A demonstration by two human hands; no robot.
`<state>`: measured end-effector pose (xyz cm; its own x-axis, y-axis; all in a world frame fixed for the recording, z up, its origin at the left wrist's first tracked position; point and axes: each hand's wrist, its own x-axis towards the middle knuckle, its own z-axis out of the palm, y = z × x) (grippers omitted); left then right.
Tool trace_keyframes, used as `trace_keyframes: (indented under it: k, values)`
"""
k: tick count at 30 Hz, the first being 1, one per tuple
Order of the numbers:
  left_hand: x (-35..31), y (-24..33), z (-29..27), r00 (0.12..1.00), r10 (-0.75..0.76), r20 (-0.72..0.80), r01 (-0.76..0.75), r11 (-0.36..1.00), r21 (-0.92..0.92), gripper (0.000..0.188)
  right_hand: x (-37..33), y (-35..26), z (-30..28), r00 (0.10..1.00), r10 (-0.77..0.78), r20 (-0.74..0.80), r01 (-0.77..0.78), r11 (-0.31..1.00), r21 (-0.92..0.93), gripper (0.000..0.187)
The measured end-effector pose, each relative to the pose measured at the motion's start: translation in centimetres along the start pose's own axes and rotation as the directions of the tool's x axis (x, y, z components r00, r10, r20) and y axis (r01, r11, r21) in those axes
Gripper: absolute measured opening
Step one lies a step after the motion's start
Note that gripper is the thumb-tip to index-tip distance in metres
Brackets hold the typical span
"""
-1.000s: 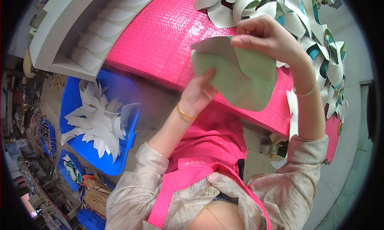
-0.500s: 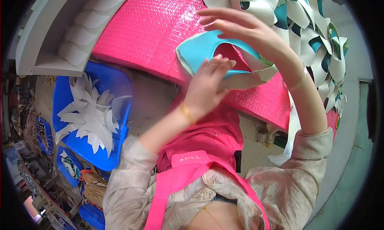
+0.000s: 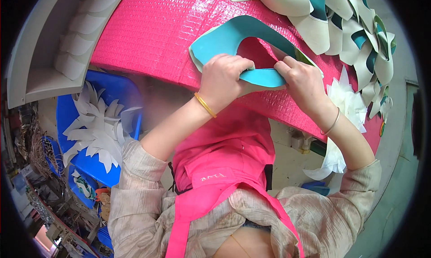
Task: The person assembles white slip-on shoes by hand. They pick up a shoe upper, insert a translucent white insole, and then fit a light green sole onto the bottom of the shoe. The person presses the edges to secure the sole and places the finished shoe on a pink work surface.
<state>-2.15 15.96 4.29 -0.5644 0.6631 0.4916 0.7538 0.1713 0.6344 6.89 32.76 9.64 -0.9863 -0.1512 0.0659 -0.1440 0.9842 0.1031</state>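
Observation:
A shoe upper [image 3: 220,44] with turquoise lining and a pale outer side lies over the pink-covered bench, its opening facing up. At the opening's near edge, my left hand [image 3: 222,78] is closed on the upper, the thumb along the turquoise edge. Toward the right end of that edge, my right hand [image 3: 303,83] pinches the upper between thumb and bent fingers. The turquoise strip between my hands is folded outward. Through the opening shows the pink cover. My fingertips under the material are hidden.
Pale shoe uppers [image 3: 350,38] are heaped at the far right of the pink bench [image 3: 148,38]. White curved pieces [image 3: 339,110] hang over its right edge. More white pieces [image 3: 98,132] fill a blue chair-like bin [image 3: 67,105] at left. A grey shelf [image 3: 38,47] stands far left.
My right hand has come down from above onto the upper and grips its edge. My left hand has closed on the near edge. The white pieces at right now show more fully.

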Motion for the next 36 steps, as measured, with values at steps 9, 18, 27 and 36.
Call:
trace_keyframes:
  k: [9, 18, 27, 36]
  values:
    - [6.2, -0.7, -3.1, 0.671, 0.705, 0.230, -0.643, 0.399, 0.654, 0.007, 2.4, 3.2, 1.8, 0.761, -0.156, -0.630, 0.064, 0.984, -0.166, 0.023]
    - [-3.4, -1.5, 1.9, 0.977, 0.205, 0.062, -0.206, 0.817, 0.538, 0.012, -0.9, -1.6, 6.7, 0.988, 0.019, -0.156, 0.008, 0.986, 0.169, 0.007]
    - [-1.6, -2.4, 2.7, 0.958, -0.275, 0.078, 0.217, 0.879, 0.425, 0.025, 5.1, 1.9, 4.3, 0.928, 0.014, 0.372, -0.137, 0.942, 0.307, 0.024]
    - [0.6, -2.7, 2.2, 0.845, -0.478, 0.239, 0.329, 0.818, 0.473, 0.034, 6.9, 2.6, 4.8, 0.845, -0.010, 0.535, -0.257, 0.870, 0.421, 0.030]
